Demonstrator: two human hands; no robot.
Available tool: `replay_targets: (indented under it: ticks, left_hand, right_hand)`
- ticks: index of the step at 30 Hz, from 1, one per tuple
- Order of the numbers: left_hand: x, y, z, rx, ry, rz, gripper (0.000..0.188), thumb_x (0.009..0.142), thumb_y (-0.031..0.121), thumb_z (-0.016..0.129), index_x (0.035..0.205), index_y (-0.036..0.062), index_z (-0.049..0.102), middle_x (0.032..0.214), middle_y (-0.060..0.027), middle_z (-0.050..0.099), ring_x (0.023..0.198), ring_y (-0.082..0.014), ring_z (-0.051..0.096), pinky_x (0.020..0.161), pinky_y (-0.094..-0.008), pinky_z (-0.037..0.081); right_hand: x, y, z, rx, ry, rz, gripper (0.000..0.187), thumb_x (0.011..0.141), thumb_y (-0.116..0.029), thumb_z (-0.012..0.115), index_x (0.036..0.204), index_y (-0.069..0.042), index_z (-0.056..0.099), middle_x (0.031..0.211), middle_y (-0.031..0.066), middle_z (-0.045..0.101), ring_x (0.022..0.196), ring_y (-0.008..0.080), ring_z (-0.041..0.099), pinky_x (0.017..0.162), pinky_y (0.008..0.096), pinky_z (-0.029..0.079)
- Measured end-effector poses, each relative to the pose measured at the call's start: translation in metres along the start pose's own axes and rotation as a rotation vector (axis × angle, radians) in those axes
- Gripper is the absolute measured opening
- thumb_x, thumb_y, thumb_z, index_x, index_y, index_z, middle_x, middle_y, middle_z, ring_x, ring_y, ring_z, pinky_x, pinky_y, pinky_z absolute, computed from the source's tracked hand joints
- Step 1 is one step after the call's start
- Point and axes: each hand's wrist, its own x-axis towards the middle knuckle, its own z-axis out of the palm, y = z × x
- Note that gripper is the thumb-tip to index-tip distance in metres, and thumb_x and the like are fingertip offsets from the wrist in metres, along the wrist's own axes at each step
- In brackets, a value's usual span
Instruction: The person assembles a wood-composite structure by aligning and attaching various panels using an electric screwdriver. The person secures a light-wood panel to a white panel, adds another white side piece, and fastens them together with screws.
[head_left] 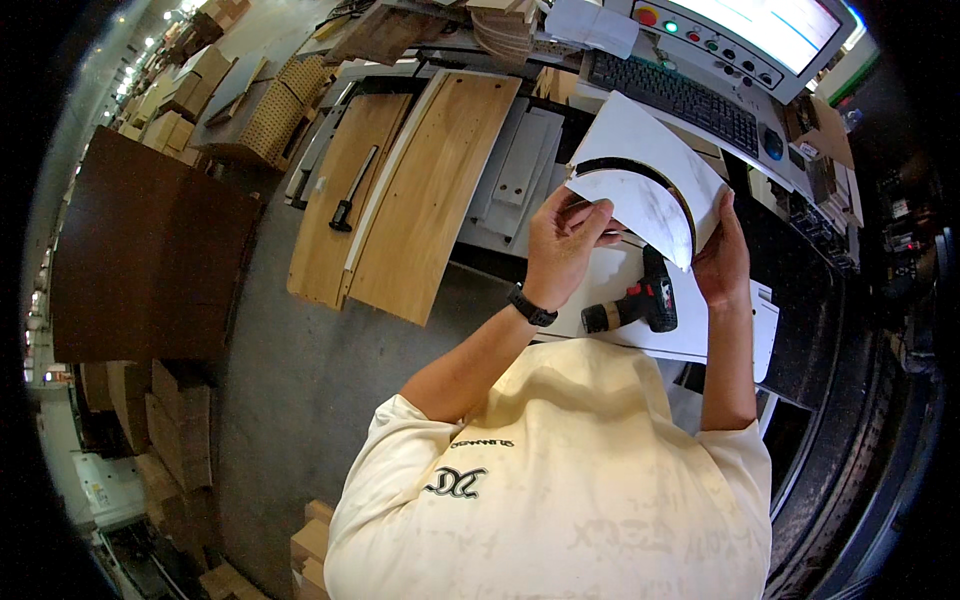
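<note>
Both my hands hold up a white board with a curved cut. In front of the cut sits a smaller white curved-edged piece, and a dark curved band shows between the two. Whether they are joined, I cannot tell. My left hand, with a black watch at its wrist, pinches the left corner with the thumb on top. At the right edge, my right hand grips from the side, its fingers partly hidden behind. Just below lies a black and red cordless drill on a white panel.
Wooden panels lie to the left, bearing a thin tool with a black end. Grey-white boards are stacked beside them. Beyond stand a keyboard, a mouse and a monitor with buttons. A large brown panel stands far left.
</note>
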Motion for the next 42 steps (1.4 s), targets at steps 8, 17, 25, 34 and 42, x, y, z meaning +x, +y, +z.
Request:
replay_targets:
  ticks: [8, 17, 25, 34, 42]
  left_hand:
    - [-0.005, 0.002, -0.002, -0.042, 0.000, 0.034, 0.027, 0.097, 0.013, 0.069, 0.117, 0.0010, 0.058, 0.103, -0.0103, 0.068, 0.090, -0.0211, 0.072, 0.080, -0.0355, 0.064]
    - [-0.013, 0.003, -0.008, 0.050, 0.115, 0.147, 0.028, 0.097, 0.013, 0.069, 0.121, 0.0011, 0.061, 0.106, -0.0084, 0.069, 0.093, -0.0175, 0.070, 0.079, -0.0328, 0.062]
    - [-0.006, 0.004, -0.021, 1.110, -0.022, 1.191, 0.028, 0.075, 0.000, 0.080, 0.101, 0.0097, 0.078, 0.114, -0.0045, 0.075, 0.113, -0.0305, 0.066, 0.095, -0.0385, 0.054]
    - [0.006, -0.012, -0.013, 1.116, -0.110, 1.335, 0.029, 0.069, 0.007, 0.088, 0.094, 0.0182, 0.080, 0.107, 0.0039, 0.069, 0.103, -0.0243, 0.064, 0.081, -0.0346, 0.058]
    - [0.010, -0.029, -0.013, 1.110, -0.082, 1.352, 0.036, 0.065, 0.007, 0.091, 0.096, 0.0218, 0.081, 0.098, 0.0028, 0.062, 0.102, -0.0238, 0.063, 0.077, -0.0333, 0.057]
  right_hand:
    - [-0.001, 0.003, -0.006, 0.002, -0.014, 0.015, 0.053, 0.107, -0.045, 0.046, 0.144, -0.007, 0.045, 0.134, 0.0120, 0.060, 0.123, 0.0252, 0.061, 0.105, 0.0406, 0.052]
    - [-0.009, 0.002, 0.010, 0.060, 0.066, -0.070, 0.054, 0.108, -0.039, 0.043, 0.147, -0.002, 0.038, 0.136, 0.0211, 0.056, 0.124, 0.0293, 0.060, 0.102, 0.0381, 0.057]
    - [-0.006, -0.002, 0.010, 0.098, 0.025, 0.006, 0.051, 0.109, -0.027, 0.042, 0.149, 0.004, 0.033, 0.141, 0.0243, 0.052, 0.128, 0.0333, 0.057, 0.109, 0.0402, 0.052]
    - [-0.011, 0.010, 0.027, 0.053, -0.074, 0.095, 0.045, 0.108, -0.028, 0.044, 0.143, 0.001, 0.045, 0.137, 0.0187, 0.059, 0.122, 0.0295, 0.062, 0.107, 0.0405, 0.049]
    - [-0.014, 0.016, 0.027, 0.042, -0.048, 0.082, 0.029, 0.105, -0.027, 0.053, 0.125, -0.006, 0.058, 0.117, 0.0087, 0.068, 0.107, 0.0203, 0.068, 0.093, 0.0384, 0.055]
